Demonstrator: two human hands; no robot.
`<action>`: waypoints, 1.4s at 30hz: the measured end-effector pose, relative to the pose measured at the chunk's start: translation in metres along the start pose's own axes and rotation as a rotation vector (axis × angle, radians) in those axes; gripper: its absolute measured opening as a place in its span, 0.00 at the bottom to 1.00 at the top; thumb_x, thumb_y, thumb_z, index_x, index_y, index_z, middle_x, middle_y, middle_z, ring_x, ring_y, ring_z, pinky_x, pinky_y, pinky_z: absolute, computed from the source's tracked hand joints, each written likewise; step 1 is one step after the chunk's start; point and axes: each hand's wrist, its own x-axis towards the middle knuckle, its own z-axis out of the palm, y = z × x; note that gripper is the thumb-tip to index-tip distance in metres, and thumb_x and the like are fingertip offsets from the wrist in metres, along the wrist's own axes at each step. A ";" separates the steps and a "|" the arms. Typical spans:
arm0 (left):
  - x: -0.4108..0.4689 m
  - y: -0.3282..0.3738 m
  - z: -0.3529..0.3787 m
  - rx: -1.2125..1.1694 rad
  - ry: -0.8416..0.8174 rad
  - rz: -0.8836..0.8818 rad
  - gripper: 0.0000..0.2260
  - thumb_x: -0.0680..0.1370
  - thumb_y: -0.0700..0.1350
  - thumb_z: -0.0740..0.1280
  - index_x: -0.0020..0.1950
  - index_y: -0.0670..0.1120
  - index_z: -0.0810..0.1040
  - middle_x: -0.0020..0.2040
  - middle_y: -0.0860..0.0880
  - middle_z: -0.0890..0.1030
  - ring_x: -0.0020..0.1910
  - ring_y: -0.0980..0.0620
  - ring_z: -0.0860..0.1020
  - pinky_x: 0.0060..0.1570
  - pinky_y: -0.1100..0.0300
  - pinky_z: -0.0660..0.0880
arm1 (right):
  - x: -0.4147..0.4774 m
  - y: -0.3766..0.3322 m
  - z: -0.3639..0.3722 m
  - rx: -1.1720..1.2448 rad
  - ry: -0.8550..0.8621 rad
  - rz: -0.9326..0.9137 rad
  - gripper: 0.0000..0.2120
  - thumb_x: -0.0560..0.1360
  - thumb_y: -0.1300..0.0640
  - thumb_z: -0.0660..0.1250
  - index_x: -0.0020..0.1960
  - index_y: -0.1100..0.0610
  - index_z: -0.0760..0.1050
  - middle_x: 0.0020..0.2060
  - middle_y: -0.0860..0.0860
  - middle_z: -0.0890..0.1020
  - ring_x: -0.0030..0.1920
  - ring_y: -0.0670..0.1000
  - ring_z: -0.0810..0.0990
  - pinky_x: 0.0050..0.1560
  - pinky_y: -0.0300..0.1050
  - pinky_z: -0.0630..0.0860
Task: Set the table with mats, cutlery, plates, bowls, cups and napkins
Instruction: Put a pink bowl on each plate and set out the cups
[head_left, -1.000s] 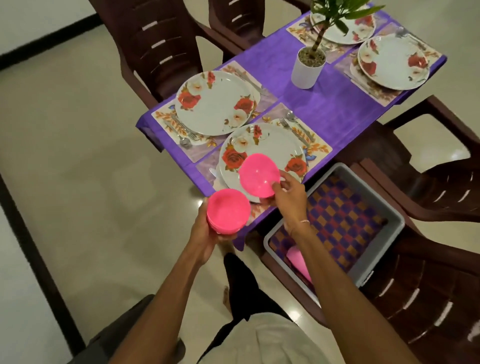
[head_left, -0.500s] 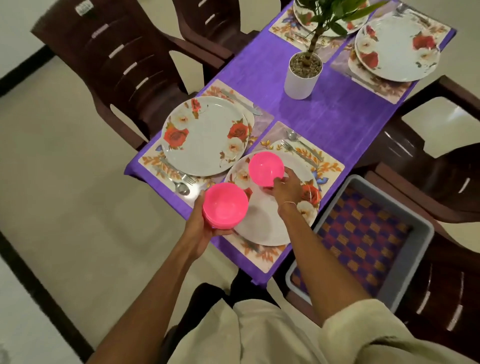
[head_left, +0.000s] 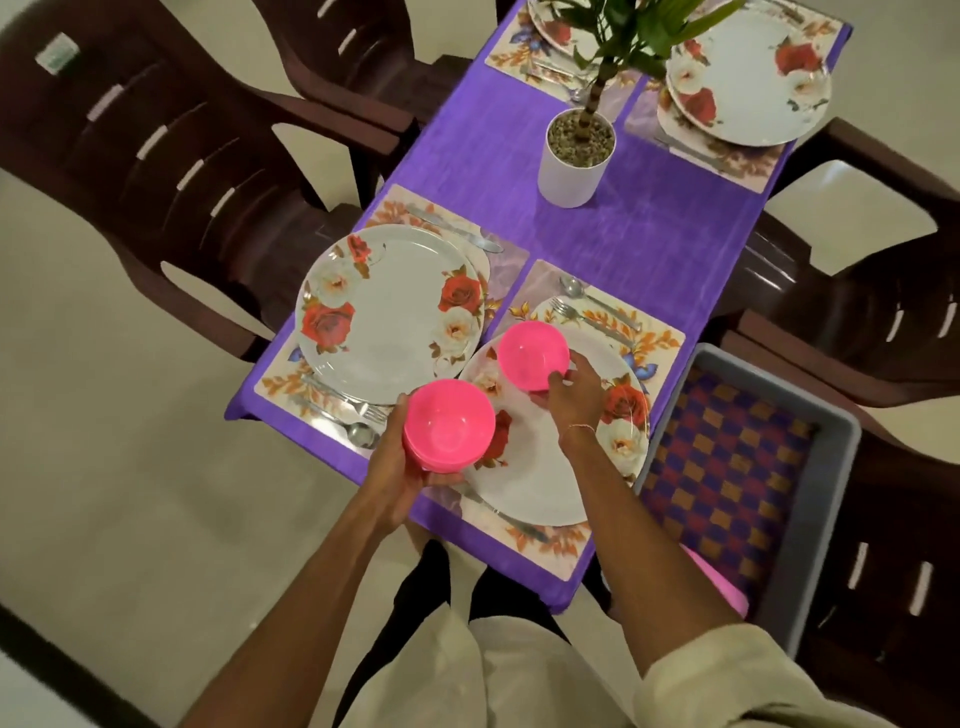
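Observation:
My left hand (head_left: 397, 467) grips a stack of pink bowls (head_left: 449, 425) above the near edge of the purple table (head_left: 649, 244). My right hand (head_left: 574, 392) holds one pink bowl (head_left: 532, 353) by its rim over the far part of the near floral plate (head_left: 535, 483); whether it touches the plate I cannot tell. A second floral plate (head_left: 389, 312) lies to the left on its mat. A fork and a spoon (head_left: 592, 312) lie on the near mat beyond the plate, and a knife (head_left: 498, 512) lies near me.
A grey tray (head_left: 810, 519) with a checked cloth and something pink sits on a chair at right. A white potted plant (head_left: 576, 156) stands mid-table. Two more plates (head_left: 748, 78) lie on mats at the far end. Dark brown chairs (head_left: 156, 156) surround the table.
My right hand has carried the single pink bowl forward over the near plate. My left hand with the bowl stack has moved up to the table edge, and the view has closed in.

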 end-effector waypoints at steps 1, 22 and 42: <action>0.003 0.002 -0.003 0.012 -0.016 -0.001 0.28 0.79 0.69 0.60 0.73 0.54 0.75 0.67 0.41 0.80 0.62 0.32 0.81 0.40 0.46 0.83 | 0.000 0.000 0.001 0.001 0.005 0.002 0.24 0.77 0.65 0.66 0.72 0.55 0.75 0.63 0.57 0.81 0.58 0.60 0.82 0.38 0.58 0.85; 0.013 0.039 -0.023 0.079 -0.001 0.088 0.27 0.76 0.66 0.67 0.70 0.54 0.77 0.65 0.44 0.81 0.61 0.41 0.82 0.47 0.41 0.84 | -0.109 -0.039 0.037 -0.217 -0.222 -0.376 0.13 0.76 0.56 0.75 0.60 0.53 0.82 0.50 0.49 0.83 0.46 0.48 0.82 0.52 0.45 0.82; -0.001 0.058 -0.143 -0.019 0.066 0.132 0.18 0.83 0.59 0.63 0.71 0.57 0.77 0.67 0.46 0.81 0.61 0.39 0.83 0.34 0.49 0.83 | -0.081 -0.072 0.116 -0.337 -0.071 -0.225 0.17 0.81 0.60 0.65 0.69 0.56 0.79 0.58 0.58 0.85 0.59 0.60 0.82 0.66 0.57 0.76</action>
